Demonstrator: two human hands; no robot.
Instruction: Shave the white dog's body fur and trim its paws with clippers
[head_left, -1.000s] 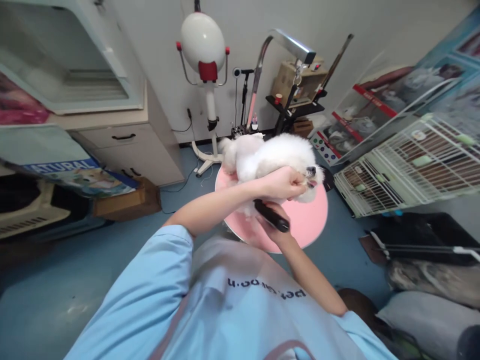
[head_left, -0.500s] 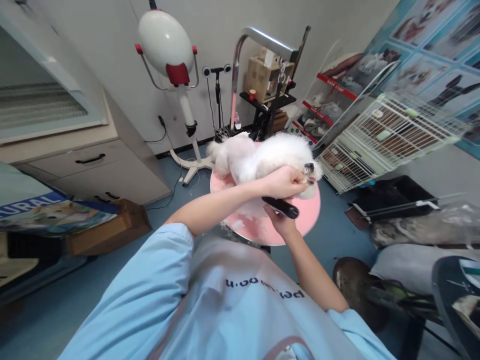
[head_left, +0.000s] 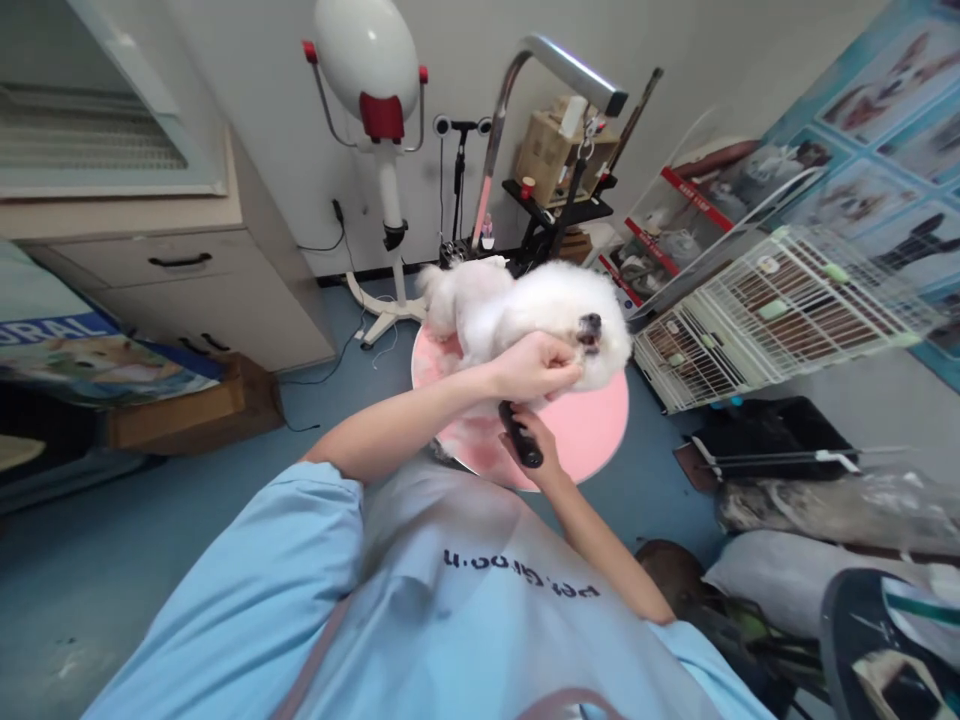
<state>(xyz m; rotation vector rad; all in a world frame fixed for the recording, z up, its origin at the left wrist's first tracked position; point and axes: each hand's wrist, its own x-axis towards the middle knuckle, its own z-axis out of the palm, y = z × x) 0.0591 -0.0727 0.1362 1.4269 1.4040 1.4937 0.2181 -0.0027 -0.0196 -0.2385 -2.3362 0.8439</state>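
Dog (head_left: 532,308) on round pink counter (head_left: 592,430). Left hand (head_left: 534,366): fingers pinched on fur beside mouth, far as I can tell. Right hand (head_left: 544,446): fingers wrapped round black clippers (head_left: 522,440) just below. Risk imo: sudden head jerk could break that pinch, clippers could nick chin. Head fluff cottony, ball-round; back cropped close. Clippers look hard plastic, slim, smooth.

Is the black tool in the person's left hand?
No, the right hand grips the black tool; the left hand touches the white dog.
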